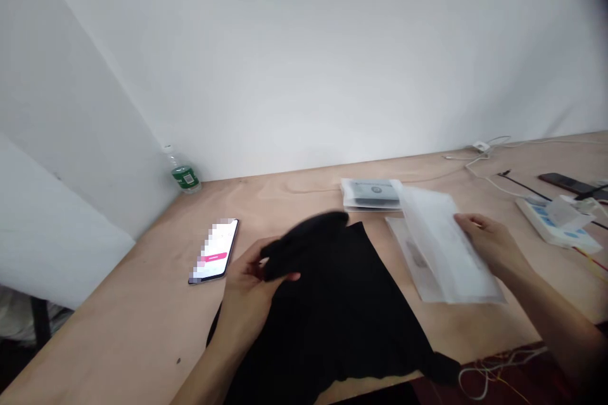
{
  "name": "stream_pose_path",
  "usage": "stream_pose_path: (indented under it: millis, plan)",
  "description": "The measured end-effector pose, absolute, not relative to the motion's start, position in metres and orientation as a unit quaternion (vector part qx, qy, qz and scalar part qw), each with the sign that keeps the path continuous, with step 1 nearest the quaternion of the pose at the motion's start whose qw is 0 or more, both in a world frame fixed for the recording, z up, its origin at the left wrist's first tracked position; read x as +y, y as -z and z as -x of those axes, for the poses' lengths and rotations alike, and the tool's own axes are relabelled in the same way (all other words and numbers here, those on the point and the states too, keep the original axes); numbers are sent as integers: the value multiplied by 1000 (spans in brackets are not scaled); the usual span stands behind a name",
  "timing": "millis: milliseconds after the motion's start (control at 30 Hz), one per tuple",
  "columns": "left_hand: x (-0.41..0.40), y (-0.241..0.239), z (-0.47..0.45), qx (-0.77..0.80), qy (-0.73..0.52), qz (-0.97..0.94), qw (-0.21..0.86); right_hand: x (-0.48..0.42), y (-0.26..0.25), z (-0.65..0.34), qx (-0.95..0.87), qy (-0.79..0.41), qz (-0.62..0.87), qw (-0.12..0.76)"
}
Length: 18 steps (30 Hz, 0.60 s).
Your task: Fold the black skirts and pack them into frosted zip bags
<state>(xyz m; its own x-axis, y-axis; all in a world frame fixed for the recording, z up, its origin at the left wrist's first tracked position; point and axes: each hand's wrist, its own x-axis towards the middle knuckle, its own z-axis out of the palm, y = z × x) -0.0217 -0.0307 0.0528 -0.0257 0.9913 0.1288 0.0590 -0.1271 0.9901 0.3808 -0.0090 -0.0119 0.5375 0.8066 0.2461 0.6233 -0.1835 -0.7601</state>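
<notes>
My left hand (256, 278) is closed on a folded piece of black cloth (304, 234), raised off the table. Beneath it more black cloth (327, 316) lies spread out and hangs toward the table's front edge; whether the two are one piece I cannot tell. Over to the right, my right hand (482, 234) pinches the edge of a frosted plastic bag (441, 247), which is tilted up. Part of another frosted bag (403, 240) shows under its left side. A packaged item with a dark printed face (375, 193) lies behind the bags.
On the left are a phone (216, 250) with a lit screen and a bottle with a green label (185, 174) by the wall. At right, a power strip (555, 224), a dark phone-like device (570, 185) and cables (484, 168) lie on the wooden table (133, 310). Loose wires (498, 367) tangle at the front.
</notes>
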Motion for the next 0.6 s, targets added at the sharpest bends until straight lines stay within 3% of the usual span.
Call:
stream_pose_path:
  millis: [167,300,367,400,467,533,600]
  plan:
    - [-30,-21,24,437,-486,-652,385,-14,26,-399,-472,-50,817,329]
    - [-31,-9,24,417,-460,-701,351,-19,18,-366,-493,11,805,329]
    - [-32,-11,22,400,-458,-726,322,-27,5,-328,-528,-18,774,349]
    - [-32,-13,20,388,-456,-741,306,-33,-3,-305,-552,-61,748,363]
    - [-34,-18,14,355,-450,-772,275,-47,-16,-251,-551,-300,636,449]
    - [-37,-22,6,323,-447,-796,250,-62,-24,-201,-490,-491,546,470]
    - [-43,-22,-2,309,-454,-803,233,-74,-25,-165,-402,-604,494,480]
